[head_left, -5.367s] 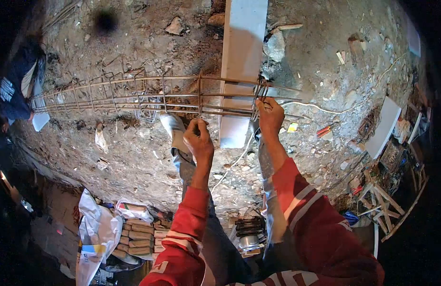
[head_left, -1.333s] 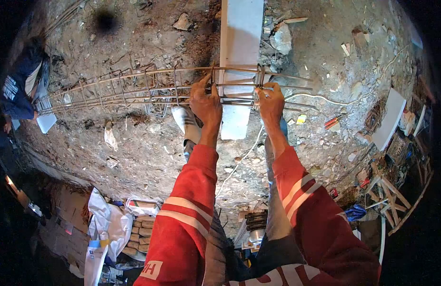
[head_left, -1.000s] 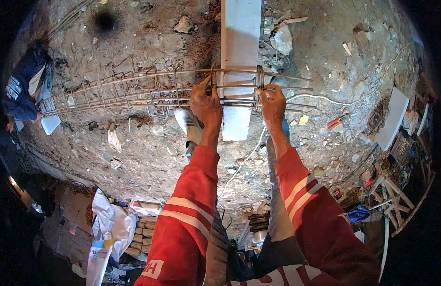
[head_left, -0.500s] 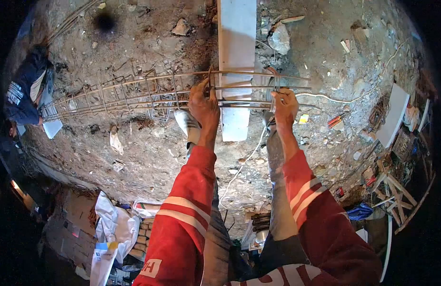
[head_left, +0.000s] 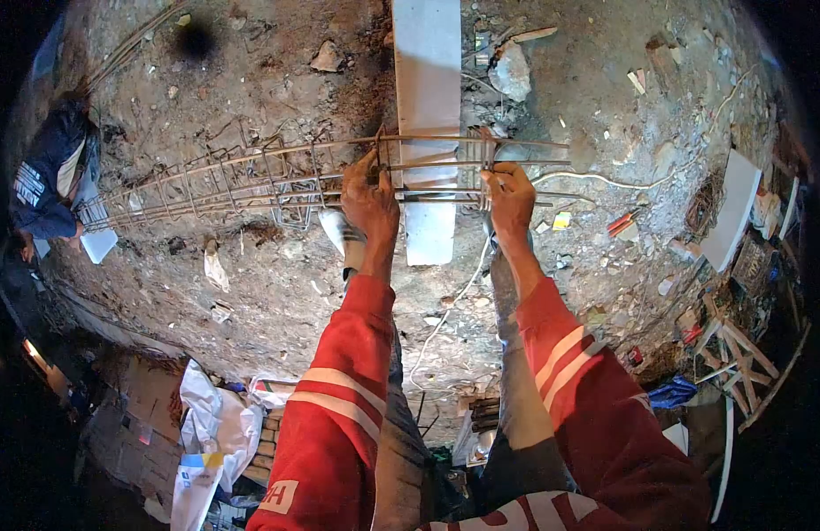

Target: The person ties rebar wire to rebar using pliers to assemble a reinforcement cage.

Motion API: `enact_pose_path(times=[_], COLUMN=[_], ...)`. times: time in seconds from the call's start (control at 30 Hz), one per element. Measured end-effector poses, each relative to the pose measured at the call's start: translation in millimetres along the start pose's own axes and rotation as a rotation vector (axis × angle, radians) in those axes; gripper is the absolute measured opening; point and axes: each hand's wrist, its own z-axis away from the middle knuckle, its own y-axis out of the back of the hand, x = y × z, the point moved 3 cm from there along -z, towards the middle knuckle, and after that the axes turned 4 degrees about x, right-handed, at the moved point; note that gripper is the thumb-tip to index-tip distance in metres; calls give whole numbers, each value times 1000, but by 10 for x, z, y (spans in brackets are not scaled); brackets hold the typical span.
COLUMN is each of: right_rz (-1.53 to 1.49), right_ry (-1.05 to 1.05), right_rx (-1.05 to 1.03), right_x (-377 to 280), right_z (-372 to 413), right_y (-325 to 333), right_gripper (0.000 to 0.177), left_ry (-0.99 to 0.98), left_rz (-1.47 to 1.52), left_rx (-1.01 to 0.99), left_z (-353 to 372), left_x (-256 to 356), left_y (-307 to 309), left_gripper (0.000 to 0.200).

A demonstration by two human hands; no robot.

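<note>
A long rebar cage (head_left: 242,159) of rusty bars and square stirrups stretches across the ground from the far left, its bar ends past my right hand. My left hand (head_left: 371,202) is closed around a stirrup (head_left: 381,146) on the long bars. Further right, my right hand (head_left: 511,190) pinches another stirrup (head_left: 487,146) near the bar ends. Beneath the bars, between my hands, lies a pale board (head_left: 428,97). My fingers partly hide both stirrups.
Another person (head_left: 51,177) crouches at the cage's far left end. A white cable (head_left: 636,186) and red-handled pliers (head_left: 621,223) lie to the right. Rocks (head_left: 512,73) and rubble cover the dirt. Wood scraps (head_left: 733,354) sit at right; white sacks (head_left: 217,411) lie lower left.
My right hand and its stirrup have slid slightly left along the bars, closer to my left hand. The whole view has shifted a little. My left hand keeps its hold.
</note>
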Motion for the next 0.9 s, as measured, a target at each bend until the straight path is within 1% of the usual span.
enact_pose_path(times=[0.03, 0.07, 0.1, 0.17, 0.2, 0.23, 0.27, 0.33, 0.4, 0.43, 0.5, 0.53, 0.63, 0.7, 0.73, 0.77, 0.8, 0.83, 0.87, 0.9], right_rz=[-28, 14, 11, 6, -44, -42, -71, -100, 30, 30, 211, 181, 114, -158, 70, 181, 268, 308, 183, 362], right_ry=[-36, -33, -34, 55, -143, -141, -132, -121, -79, -78, 58, -27, 28, -209, 6, -25, 164, 56, 198, 194], right_rx=[-16, -10, -9, -6, -59, -58, -49, -41, -38, -40, 116, 113, 140, 193, 211, 300, 325, 281, 282, 280], right_x=[-22, 47, 32, -29, -192, -187, -190, -201, -184, -158, -98, -1, 102, 246, 319, 294, 554, 577, 569, 610], right_z=[15, 16, 26, 51, 81, 92, 101, 91, 80, 74, 63, 54, -12, -91, -186, -253, -363, -420, -454, -513], right_y=[-37, -113, -130, -173, -150, -173, -196, -209, -192, -186, -121, -93, 137, 313, 464, 600, 741, 862, 988, 1141], right_gripper=[20, 19, 19, 19, 20, 20, 20, 21, 20, 20, 20, 21, 23, 18, 12, 10, 11, 13, 14, 13], left_ry=[-20, -23, 14, 50, 15, -21, -20, 46, 57, 69, 50, 29, 47, 41, 50, 57, 9, 8, 46, 84], left_rz=[16, 14, 10, 7, 20, 34, 37, 9, 8, 6, 23, 40, 32, 23, 25, 25, 59, 51, 23, -5], left_rx=[7, 7, -2, -10, 2, 16, 18, 1, -8, -18, -7, 3, 18, 31, 29, 27, 41, 47, 25, 5], left_z=[-4, -13, -12, -22, -16, -15, -16, -24, -18, -17, -7, -9, -1, 11, 8, 0, 6, -3, -19, -25], left_x=[34, 65, 69, 81, 87, 100, 92, 43, 47, 68, 54, 41, -46, -71, -56, -48, -89, -56, 0, 33], left_y=[22, 34, 33, 47, 51, 56, 45, 12, 24, 35, 36, 28, -20, -30, -24, -17, -40, -18, 6, 14], left_gripper=[33, 33, 33, 32, 32, 33, 33, 33, 33, 33, 33, 33, 33, 33, 34, 34, 35, 35, 33, 30])
